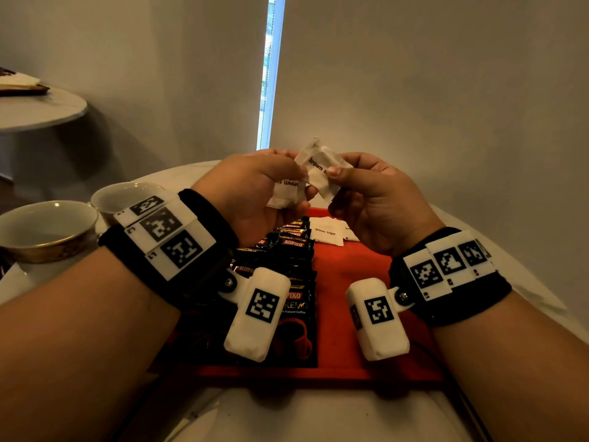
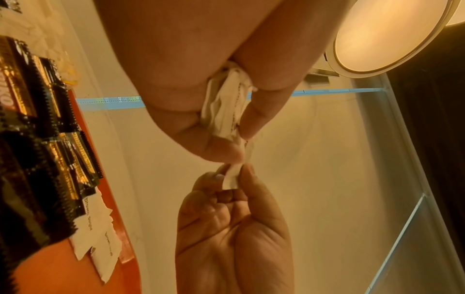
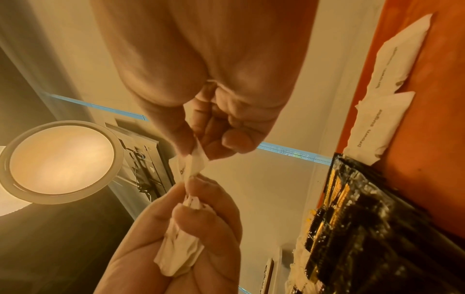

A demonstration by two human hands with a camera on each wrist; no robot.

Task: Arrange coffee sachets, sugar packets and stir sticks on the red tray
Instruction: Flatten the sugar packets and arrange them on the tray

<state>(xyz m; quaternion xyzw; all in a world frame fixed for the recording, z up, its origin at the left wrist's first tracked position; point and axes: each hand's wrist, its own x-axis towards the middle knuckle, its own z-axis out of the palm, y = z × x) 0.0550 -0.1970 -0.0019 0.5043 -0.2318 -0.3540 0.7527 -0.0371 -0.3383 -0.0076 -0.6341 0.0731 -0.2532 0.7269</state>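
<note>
Both hands are raised above the red tray (image 1: 353, 314). My left hand (image 1: 274, 189) grips a bunch of white brown sugar packets (image 1: 287, 194), seen bundled between thumb and fingers in the left wrist view (image 2: 226, 107). My right hand (image 1: 344, 183) pinches one brown sugar packet (image 1: 318, 169) by its edge, close against the bunch (image 3: 193, 165). On the tray a row of black Kopiko coffee sachets (image 1: 293, 250) lies overlapped along the left side. Two brown sugar packets (image 1: 328, 232) lie flat at the tray's far end. No stir sticks are visible.
Two white cups with gold rims (image 1: 47, 228) stand on the table to the left of the tray. A round side table (image 1: 38, 110) stands at the far left. A wall and a blind with a bright gap (image 1: 271, 74) rise behind the white table (image 1: 318, 416).
</note>
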